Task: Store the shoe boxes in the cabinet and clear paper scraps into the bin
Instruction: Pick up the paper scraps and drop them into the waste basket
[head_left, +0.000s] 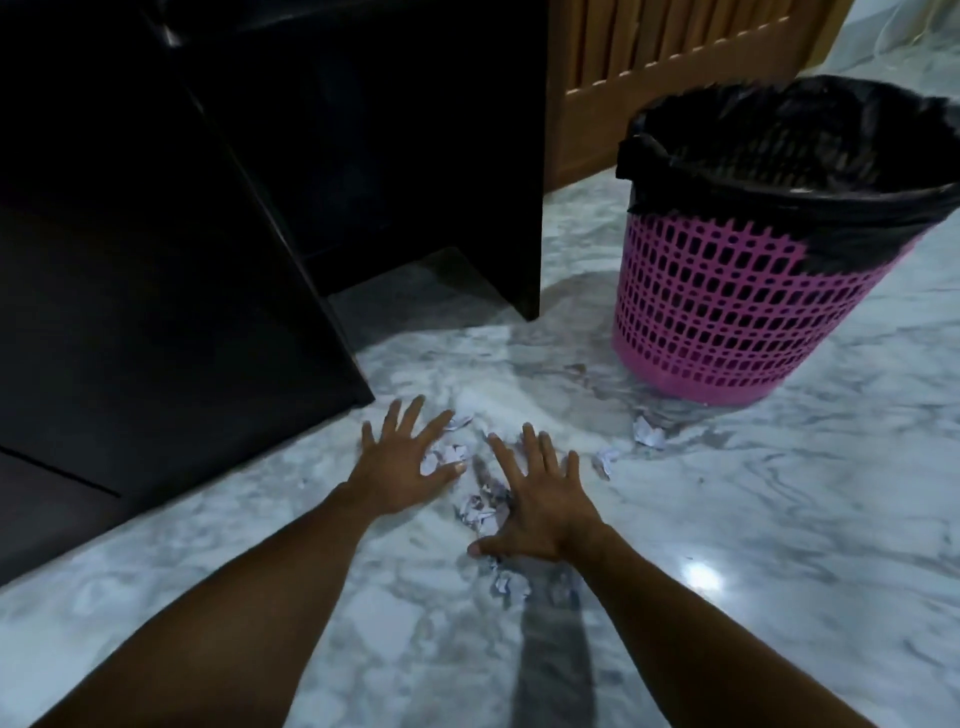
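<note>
Several paper scraps (480, 512) lie uncollected on the floor (779, 519) mid-frame between left hand (400, 462) and right hand (540, 512), both splayed flat, gripping nothing; bin (727, 312) stands upper right, so clearing seems unfinished

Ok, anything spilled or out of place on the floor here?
Yes: torn paper scraps lie scattered on the marble floor, between and around the flat left hand and right hand. Two stray pieces lie apart, nearer the pink bin, which stands upright with its black liner on.
</note>
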